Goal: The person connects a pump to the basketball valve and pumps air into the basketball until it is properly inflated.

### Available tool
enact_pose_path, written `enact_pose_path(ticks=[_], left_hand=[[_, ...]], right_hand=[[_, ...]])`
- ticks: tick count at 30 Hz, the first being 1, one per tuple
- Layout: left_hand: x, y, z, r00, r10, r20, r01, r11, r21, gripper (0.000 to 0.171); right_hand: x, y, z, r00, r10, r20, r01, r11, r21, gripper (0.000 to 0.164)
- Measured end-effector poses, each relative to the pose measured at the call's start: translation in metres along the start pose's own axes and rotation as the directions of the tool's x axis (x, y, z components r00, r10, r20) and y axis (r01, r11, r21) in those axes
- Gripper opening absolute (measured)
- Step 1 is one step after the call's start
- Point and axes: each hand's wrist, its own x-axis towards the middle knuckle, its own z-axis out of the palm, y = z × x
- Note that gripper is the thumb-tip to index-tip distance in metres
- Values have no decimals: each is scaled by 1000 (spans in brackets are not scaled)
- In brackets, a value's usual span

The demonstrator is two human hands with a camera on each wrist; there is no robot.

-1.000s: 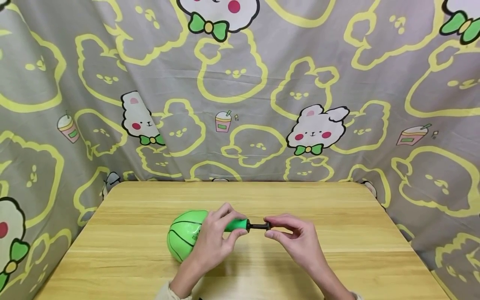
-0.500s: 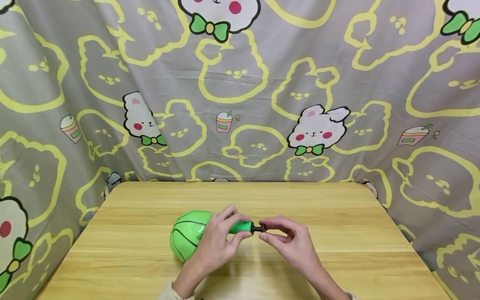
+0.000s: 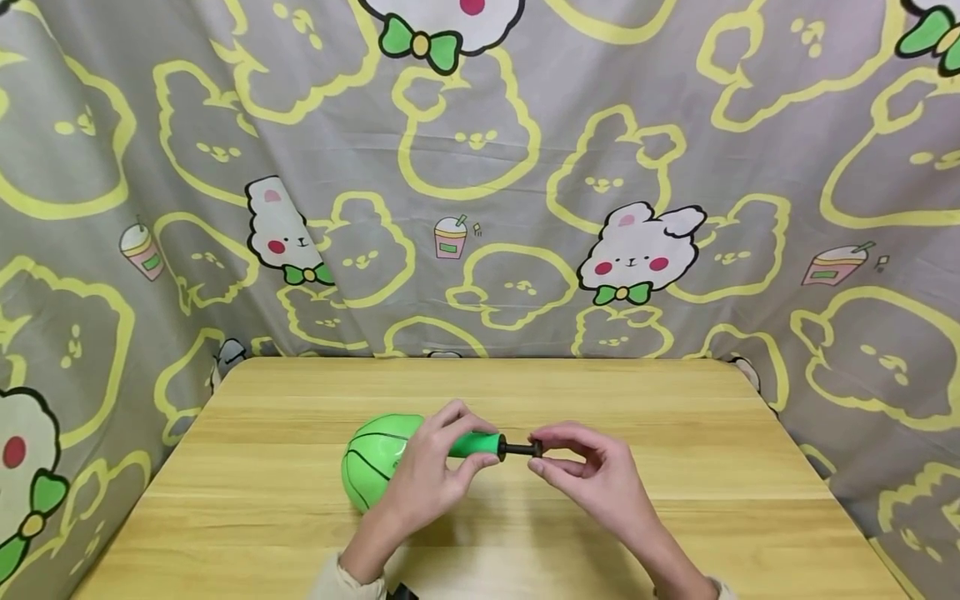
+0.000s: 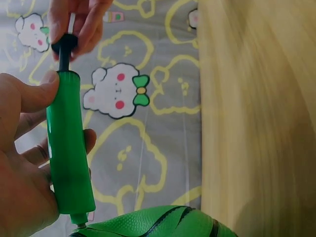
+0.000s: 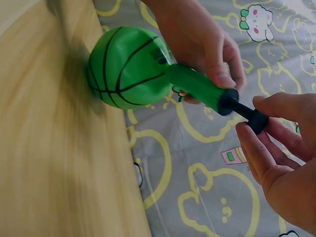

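Note:
A green ball with black lines [image 3: 372, 457] rests on the table, left of centre, and its outline looks somewhat uneven. From its right side extends a small hand pump with a green barrel [image 4: 70, 148]; in the left wrist view the barrel's narrow tip meets the ball. My left hand [image 3: 433, 467] grips the barrel between thumb and fingers, partly covering the ball in the head view. With thumb and fingertips, my right hand [image 3: 592, 467] pinches the black knob [image 5: 257, 121] at the end of the pump's rod. A length of black rod [image 3: 519, 449] shows between knob and barrel.
The wooden table [image 3: 712, 450] has rounded far corners. Behind it and along both sides hangs a grey curtain [image 3: 510, 150] printed with yellow outlines and white rabbits. A small black object [image 3: 402, 592] shows by the left sleeve.
The right hand pushed the pump's rod most of the way into the barrel, then drew it back out to the right. The left hand keeps its grip on the barrel.

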Motion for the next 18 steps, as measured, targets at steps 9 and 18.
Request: enact_pose_path(ticks=[9, 18], left_hand=[[3, -7, -10, 1000, -17, -18, 17, 1000, -15, 24], [3, -13, -19, 999, -12, -39, 11, 1000, -24, 22]], right_hand=[[4, -10, -13, 999, -36, -24, 35, 999, -11, 32], [2, -22, -29, 997, -43, -71, 39, 998, -45, 31]])
